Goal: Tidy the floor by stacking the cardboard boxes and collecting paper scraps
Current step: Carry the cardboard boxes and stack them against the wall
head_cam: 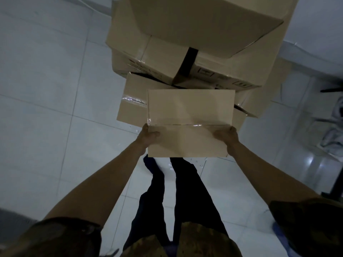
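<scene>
- The stack of cardboard boxes (194, 52) rises from the tiled floor (46, 89) straight ahead of me, taller than my hands, with its layers skewed: the top ones jut out toward me and the lower ones sit at different angles.
- I judge I am in the stacking step, carrying one more box to this pile; the collecting of scraps looks not yet done.
- The small box (189, 123) I carry is taped shut along its middle seam and held level in front of the stack's near face, above the floor and overlapping a lower box (131, 106) of the pile. Whether it touches that box I cannot tell.
- The next move, as I read it, calls for lifting the small box clear of the jutting edges and setting it square on a flat top, since the tilted layers could slide or tip if I nudge them.
- Both my arms are stretched out forward and nearly straight, converging on the box.
- My left hand (148, 135) grips the box's left edge near its near corner, thumb lying on top, fingers hidden below.
- My right hand (227, 135) grips the right edge the same way, thumb on top.
- A few white paper scraps (169, 165) lie on the floor just beyond my feet, under the near edge of the carried box.
</scene>
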{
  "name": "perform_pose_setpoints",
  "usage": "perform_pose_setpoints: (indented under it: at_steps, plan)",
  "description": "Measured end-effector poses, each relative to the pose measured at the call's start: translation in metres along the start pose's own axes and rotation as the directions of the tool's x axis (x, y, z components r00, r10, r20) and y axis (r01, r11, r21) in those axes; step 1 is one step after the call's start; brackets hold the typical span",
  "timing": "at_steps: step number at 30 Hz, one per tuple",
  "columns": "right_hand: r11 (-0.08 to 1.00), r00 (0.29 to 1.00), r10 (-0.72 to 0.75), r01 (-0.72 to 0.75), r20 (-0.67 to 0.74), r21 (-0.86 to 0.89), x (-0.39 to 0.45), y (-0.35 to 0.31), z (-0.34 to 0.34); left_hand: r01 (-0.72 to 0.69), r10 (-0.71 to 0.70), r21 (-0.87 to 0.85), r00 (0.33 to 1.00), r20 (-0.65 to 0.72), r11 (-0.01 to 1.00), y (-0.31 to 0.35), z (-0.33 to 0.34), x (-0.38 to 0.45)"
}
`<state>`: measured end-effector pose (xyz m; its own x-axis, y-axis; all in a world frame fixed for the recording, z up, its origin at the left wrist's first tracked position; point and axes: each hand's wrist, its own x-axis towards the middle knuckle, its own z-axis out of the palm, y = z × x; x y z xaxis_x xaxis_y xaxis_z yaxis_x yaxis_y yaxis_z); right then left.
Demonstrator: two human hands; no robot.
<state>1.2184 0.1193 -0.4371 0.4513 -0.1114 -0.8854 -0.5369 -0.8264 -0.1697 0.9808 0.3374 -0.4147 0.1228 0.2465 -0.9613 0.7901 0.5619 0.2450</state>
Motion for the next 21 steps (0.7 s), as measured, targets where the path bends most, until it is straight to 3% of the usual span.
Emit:
perform_pose_setpoints:
  at_steps: [4, 8, 14, 21]
  plan:
    - [0.995, 0.999, -0.019, 0.016, 0.029, 0.098, 0.004, -0.001, -0.006, -0.061, 0.061, -0.010, 0.998, 0.002, 0.998, 0.007, 0.000, -0.004]
    - [0.988, 0.997, -0.051, 0.042, 0.057, 0.147, -0.019, -0.005, -0.005, -0.064, 0.060, -0.043, 0.995, -0.081, 0.997, 0.005, -0.019, -0.016]
    - [0.998, 0.997, -0.058, 0.057, 0.050, 0.017, -0.058, -0.010, 0.014, -0.161, 0.159, 0.003, 0.970, -0.185, 0.987, -0.012, -0.072, -0.060]
    - [0.979, 0.978, -0.173, 0.183, 0.113, -0.088, -0.142, -0.021, 0.059, -0.249, 0.210, -0.102, 0.932, -0.294, 0.963, -0.054, -0.135, -0.131]
